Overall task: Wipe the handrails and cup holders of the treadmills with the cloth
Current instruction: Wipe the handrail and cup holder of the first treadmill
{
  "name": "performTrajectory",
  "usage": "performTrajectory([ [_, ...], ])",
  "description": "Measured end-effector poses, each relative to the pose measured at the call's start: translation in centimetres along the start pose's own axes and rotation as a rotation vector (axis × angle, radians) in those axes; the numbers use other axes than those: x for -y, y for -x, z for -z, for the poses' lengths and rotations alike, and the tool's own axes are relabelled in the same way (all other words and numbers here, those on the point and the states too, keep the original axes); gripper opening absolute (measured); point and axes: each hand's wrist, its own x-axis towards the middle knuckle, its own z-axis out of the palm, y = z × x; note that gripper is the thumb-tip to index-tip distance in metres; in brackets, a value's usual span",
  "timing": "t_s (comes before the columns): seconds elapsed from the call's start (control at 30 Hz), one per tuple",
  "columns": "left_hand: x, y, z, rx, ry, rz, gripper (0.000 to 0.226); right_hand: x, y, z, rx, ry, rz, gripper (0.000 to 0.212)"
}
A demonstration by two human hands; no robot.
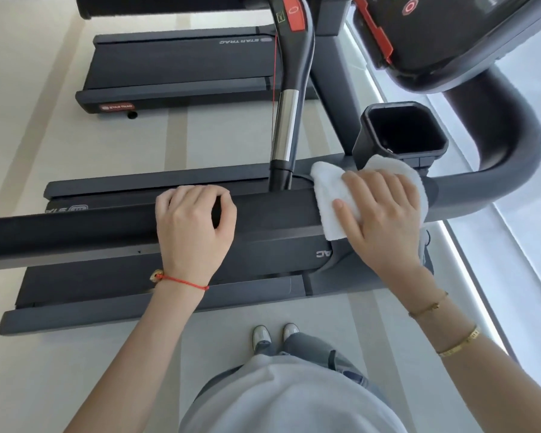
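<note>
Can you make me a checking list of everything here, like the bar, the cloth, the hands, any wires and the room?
Surface: dark handrail runs left to right.
Job's things: white cloth on the handrail; cup holder just behind it, looks empty.
Clutter: nothing seen.
Grips: right hand presses flat on the cloth; left hand rests loosely curled on the handrail, holding nothing.
Cables: thin red cord hangs by the silver-banded bar.
Surroundings: second treadmill behind; pale floor.
</note>
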Motion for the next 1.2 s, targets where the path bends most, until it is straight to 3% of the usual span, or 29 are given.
performTrajectory([
  [0.1, -1.3, -0.5, 0.1, 0.093, 0.097, -0.028, 0.026, 1.0, 0.1, -0.3, -0.04, -0.023, -0.198, 0.03],
  [0.17, -2.4, -1.0, -0.1, 0.143, 0.131, -0.031, 0.027, 3.2, 0.3, -0.9, -0.036, -0.052, -0.223, 0.031],
  [0.37, -6.4, -2.2, -1.6, 0.208, 0.218, -0.055, 0.023, 0.0, 1.1, -1.0, -0.012, -0.062, 0.126, 0.034],
  [0.57, -11.5, -3.1, -3.6, 0.251, 0.242, -0.061, 0.023, -7.7, 2.6, -0.1, -0.035, -0.082, 0.221, 0.04],
  [0.8, -16.2, -4.7, -5.6, 0.243, 0.227, 0.026, 0.021, -11.3, 2.3, 0.3, -0.131, -0.21, 0.329, 0.021],
  [0.93, -18.0, -5.9, -6.8, 0.215, 0.214, 0.083, 0.022, -14.0, 1.8, 0.8, -0.088, -0.296, 0.358, 0.022],
  [1.07, -19.1, -7.0, -7.6, 0.183, 0.207, 0.148, 0.025, -16.3, 0.8, 2.4, -0.057, -0.496, 0.215, 0.022],
  [1.13, -19.4, -7.4, -8.0, 0.173, 0.184, 0.181, 0.026, -17.7, -0.2, 3.3, -0.051, -0.619, -0.024, 0.027],
  [1.2, -19.7, -7.8, -8.3, 0.148, 0.171, 0.213, 0.026, -19.5, -1.9, 3.6, -0.072, -0.623, -0.252, 0.019],
])
